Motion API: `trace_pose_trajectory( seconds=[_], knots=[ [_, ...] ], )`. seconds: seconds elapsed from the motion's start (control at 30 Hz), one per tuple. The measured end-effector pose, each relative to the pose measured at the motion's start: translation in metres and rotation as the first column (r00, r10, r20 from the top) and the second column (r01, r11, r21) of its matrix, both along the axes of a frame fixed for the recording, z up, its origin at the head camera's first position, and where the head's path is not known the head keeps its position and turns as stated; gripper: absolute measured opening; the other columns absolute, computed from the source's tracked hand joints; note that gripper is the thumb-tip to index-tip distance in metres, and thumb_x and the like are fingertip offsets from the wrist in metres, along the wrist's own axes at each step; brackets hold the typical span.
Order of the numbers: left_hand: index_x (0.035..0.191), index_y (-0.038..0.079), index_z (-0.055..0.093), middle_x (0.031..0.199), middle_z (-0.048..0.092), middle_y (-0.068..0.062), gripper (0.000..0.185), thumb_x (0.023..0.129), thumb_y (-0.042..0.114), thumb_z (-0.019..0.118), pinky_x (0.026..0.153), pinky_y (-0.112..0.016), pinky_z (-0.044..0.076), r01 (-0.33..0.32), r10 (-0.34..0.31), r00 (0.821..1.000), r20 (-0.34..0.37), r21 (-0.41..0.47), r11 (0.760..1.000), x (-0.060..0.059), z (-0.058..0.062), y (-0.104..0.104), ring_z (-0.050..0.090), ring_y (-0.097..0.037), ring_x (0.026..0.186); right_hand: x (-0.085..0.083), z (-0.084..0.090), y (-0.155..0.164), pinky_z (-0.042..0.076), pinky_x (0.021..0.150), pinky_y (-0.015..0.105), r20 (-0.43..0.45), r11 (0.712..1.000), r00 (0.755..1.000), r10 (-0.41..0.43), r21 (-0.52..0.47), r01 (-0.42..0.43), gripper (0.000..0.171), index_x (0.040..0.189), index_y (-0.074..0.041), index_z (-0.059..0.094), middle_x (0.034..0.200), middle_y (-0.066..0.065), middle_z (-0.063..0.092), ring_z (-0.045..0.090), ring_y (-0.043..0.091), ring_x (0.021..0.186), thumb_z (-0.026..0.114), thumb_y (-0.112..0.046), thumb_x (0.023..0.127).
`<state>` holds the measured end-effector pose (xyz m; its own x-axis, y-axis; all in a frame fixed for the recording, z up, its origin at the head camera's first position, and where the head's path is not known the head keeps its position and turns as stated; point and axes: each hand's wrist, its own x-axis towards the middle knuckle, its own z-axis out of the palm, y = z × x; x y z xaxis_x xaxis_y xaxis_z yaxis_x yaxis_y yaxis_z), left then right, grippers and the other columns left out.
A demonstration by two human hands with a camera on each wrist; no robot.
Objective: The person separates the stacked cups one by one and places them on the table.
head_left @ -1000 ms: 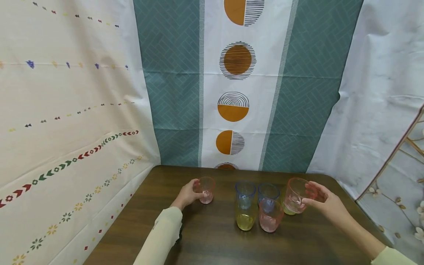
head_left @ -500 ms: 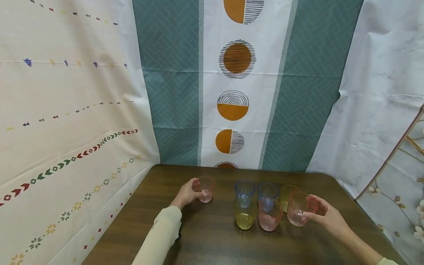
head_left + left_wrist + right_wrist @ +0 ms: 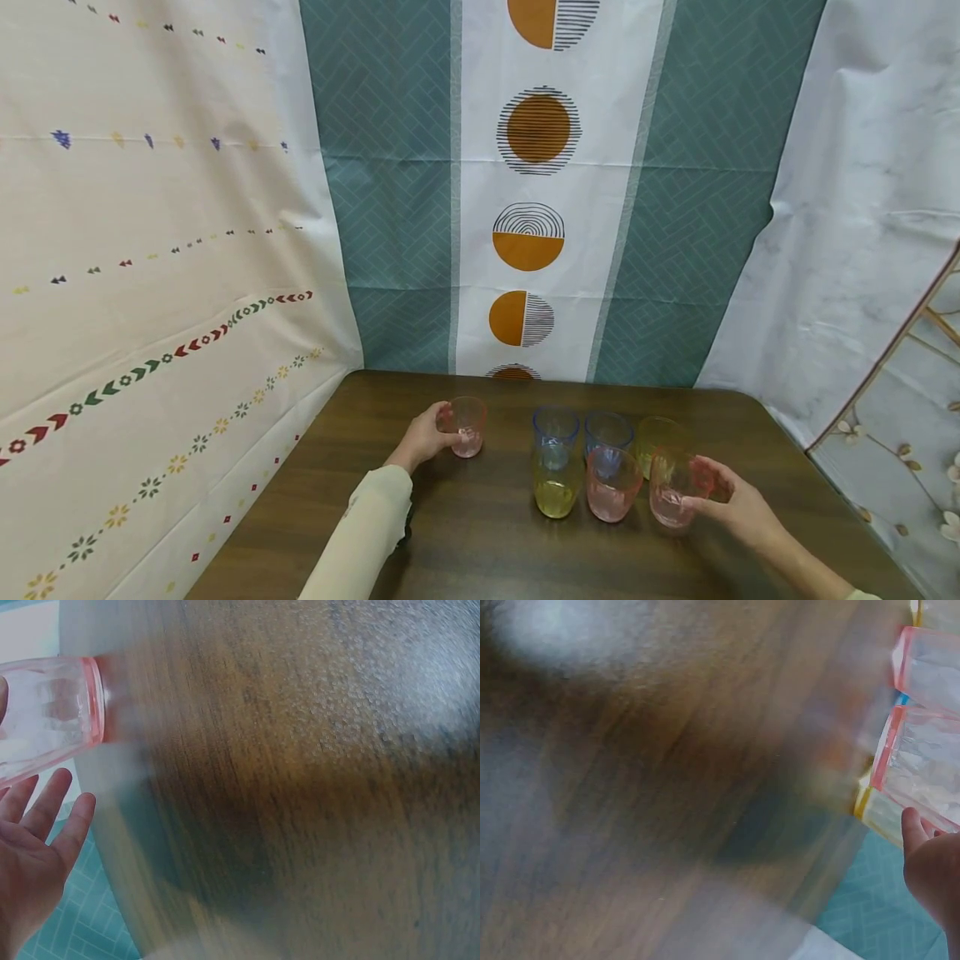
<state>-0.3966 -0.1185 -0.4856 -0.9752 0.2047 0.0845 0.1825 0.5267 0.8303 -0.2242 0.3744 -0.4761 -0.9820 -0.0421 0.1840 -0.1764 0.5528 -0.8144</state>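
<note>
Holding a pink cup [image 3: 672, 492] in your right hand [image 3: 731, 500], you've set it on the tabletop [image 3: 465, 542] at 3 o'clock of the cluster; your left hand [image 3: 422, 436] grips another pink cup [image 3: 468, 427] at 9 o'clock, unplaced.

The left hand [image 3: 423, 436] is out in front on the left, fingers curled round a pink cup [image 3: 468, 427], with the arm in a pale sleeve. The right hand [image 3: 731, 504] is nearer, on the right, and holds another pink cup [image 3: 670, 489].
</note>
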Motion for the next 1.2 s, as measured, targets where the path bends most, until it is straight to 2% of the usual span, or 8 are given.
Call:
trace_pose_trajectory(
  seconds=[0.23,0.63,0.83,1.2],
  knots=[
    [0.146,0.003,0.042,0.143,0.052,-0.016,0.077,0.083,0.022,0.082,0.106,-0.053,0.04,-0.003,0.003,1.0,0.001,-0.013,1.0,0.0,0.001,0.002,0.046,-0.035,0.134,-0.001,-0.011,0.004,0.05,0.081,0.017,0.021,1.0,1.0,-0.005,-0.02,0.005,0.077,0.146,0.009,0.033,0.141,0.034,0.045,0.046,-0.015,0.104,0.076,-0.016,0.088],
    [0.146,0.004,0.042,0.143,0.052,-0.016,0.077,0.083,0.021,0.083,0.106,-0.053,0.04,-0.008,0.008,1.0,0.013,0.002,1.0,-0.002,-0.001,0.003,0.046,-0.035,0.133,-0.005,-0.025,0.011,0.052,0.08,0.017,-0.074,0.999,0.997,0.007,-0.031,-0.009,0.075,0.145,0.012,0.033,0.139,0.035,0.047,0.048,-0.016,0.107,0.076,-0.013,0.088],
    [0.146,0.005,0.043,0.142,0.053,-0.016,0.078,0.082,0.023,0.084,0.107,-0.053,0.04,-0.023,0.023,0.999,0.026,0.014,1.0,-0.004,-0.001,0.001,0.048,-0.035,0.133,-0.007,-0.024,0.01,0.051,0.081,0.016,-0.067,0.999,0.998,0.015,-0.043,-0.018,0.077,0.146,0.011,0.032,0.14,0.033,0.048,0.048,-0.015,0.108,0.076,-0.014,0.088],
    [0.145,0.002,0.043,0.141,0.053,-0.017,0.077,0.082,0.02,0.084,0.104,-0.053,0.043,-0.007,0.007,1.0,0.011,0.004,1.0,-0.006,-0.002,0.002,0.049,-0.036,0.131,-0.006,-0.023,0.009,0.049,0.083,0.014,-0.071,0.998,0.997,0.017,-0.065,-0.021,0.078,0.145,0.013,0.031,0.14,0.034,0.047,0.047,-0.016,0.108,0.077,-0.011,0.087]
  ],
)
